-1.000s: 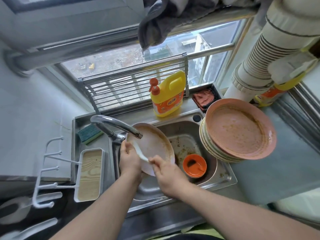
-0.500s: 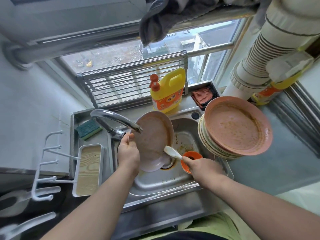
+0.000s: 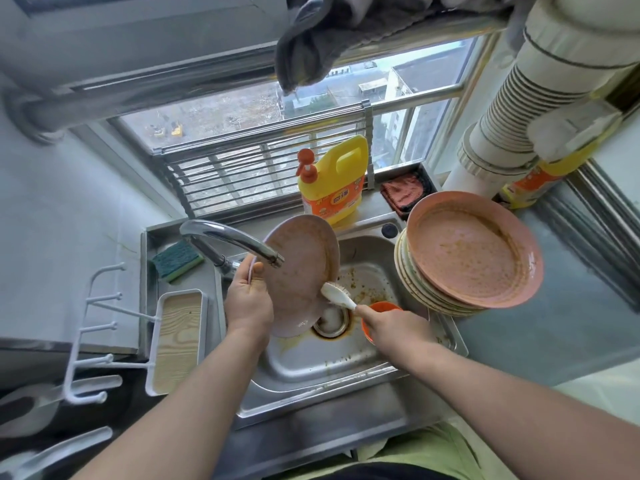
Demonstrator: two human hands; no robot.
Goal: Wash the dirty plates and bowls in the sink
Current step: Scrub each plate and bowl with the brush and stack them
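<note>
A dirty pink plate stands tilted on edge over the steel sink, under the tap spout. My left hand grips the plate's left rim, thumb on its face. My right hand holds a white dish brush by its handle, with the bristle head against the plate's lower right edge. A small orange bowl sits in the sink, partly hidden behind my right hand. A stack of dirty plates, topped by a pink one smeared brown, rests on the sink's right rim.
A yellow detergent bottle stands behind the sink beside a red cloth. A green sponge lies at the back left. A white tray and hook rack sit left. Ribbed white pipes rise at the right.
The plate was tipped from lying flat to standing steeper on its edge. My right hand drew away to the right with the brush, then brought the brush head back against the plate's lower edge.
</note>
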